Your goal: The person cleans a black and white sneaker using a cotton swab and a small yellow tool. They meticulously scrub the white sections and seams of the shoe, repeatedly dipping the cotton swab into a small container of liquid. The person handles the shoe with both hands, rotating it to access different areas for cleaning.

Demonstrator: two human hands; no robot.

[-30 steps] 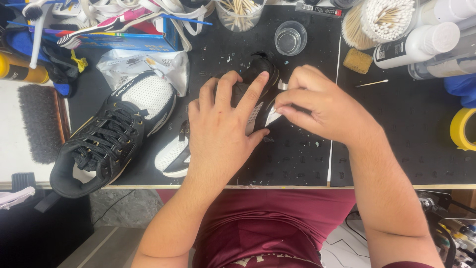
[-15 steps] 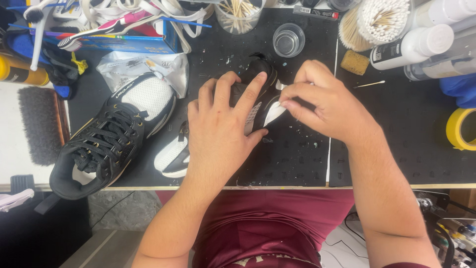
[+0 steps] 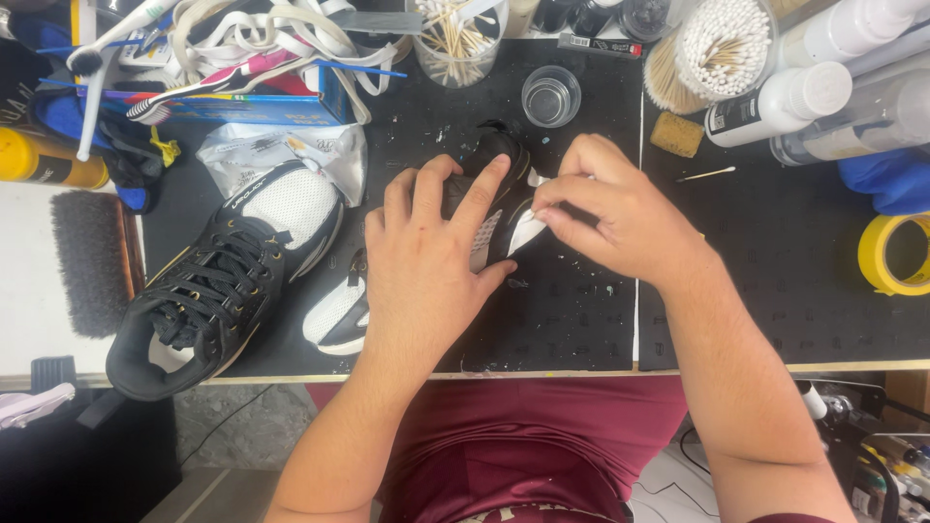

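A black and white sneaker (image 3: 339,315) lies on its side on the black mat (image 3: 562,320), mostly covered by my left hand (image 3: 431,257), which presses flat on it with fingers spread. My right hand (image 3: 610,208) pinches a small white piece (image 3: 526,230), perhaps a wipe or tape, against the shoe's side near the heel (image 3: 499,145). The matching sneaker (image 3: 218,281), laced and upright, sits to the left and overhangs the table's front edge.
A glass cup (image 3: 550,95), jars of cotton swabs (image 3: 712,48) and sticks (image 3: 455,39), white bottles (image 3: 785,97), a yellow sponge (image 3: 676,134), a yellow tape roll (image 3: 893,254), a brush (image 3: 89,261) and a blue box (image 3: 232,107) with laces ring the mat.
My right hand has shifted slightly on the shoe's side; my left hand stays pressed on the sneaker.
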